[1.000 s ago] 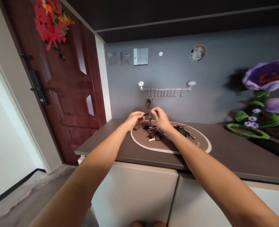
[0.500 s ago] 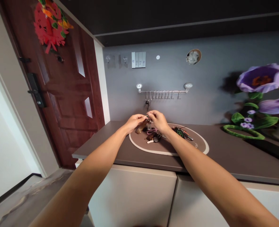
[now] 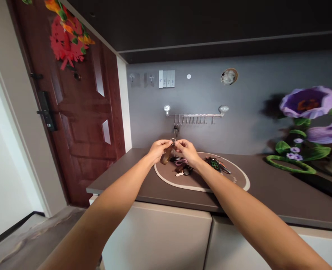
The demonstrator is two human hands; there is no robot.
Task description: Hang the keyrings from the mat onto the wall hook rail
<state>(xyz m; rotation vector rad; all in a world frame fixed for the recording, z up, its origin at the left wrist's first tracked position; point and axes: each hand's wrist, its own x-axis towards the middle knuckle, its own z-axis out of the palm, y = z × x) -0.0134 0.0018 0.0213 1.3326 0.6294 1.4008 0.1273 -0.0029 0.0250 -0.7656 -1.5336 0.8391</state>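
Note:
Both hands meet above the left part of a brown oval mat (image 3: pixel 199 183) with a pale rim. My left hand (image 3: pixel 157 150) pinches a metal key ring (image 3: pixel 172 140) from the left, its fingers closed. A brown, shiny fob (image 3: pixel 165 156) dangles beneath that hand. My right hand (image 3: pixel 187 150) grips the same ring from the right with thumb and fingers pressed together; keys hang below, partly hidden. Under the hands lie a pink loop (image 3: pixel 181 161) and a small pile of keys (image 3: pixel 186 171), one with a white tag. Black and green key fobs (image 3: pixel 215 164) rest farther right.
On the grey wall is a rail with hooks (image 3: pixel 194 115), and one bunch of keys (image 3: pixel 176 129) hangs at its left end. Purple cloth flowers (image 3: pixel 309 103) stand at right on the counter (image 3: pixel 269 191). A dark shelf (image 3: pixel 211 26) overhangs. A red-brown door (image 3: pixel 84 138) is at left.
The view has tilted up slightly, so the scene sits lower. The ring now shows more plainly between my fingertips, and my two hands still hold it.

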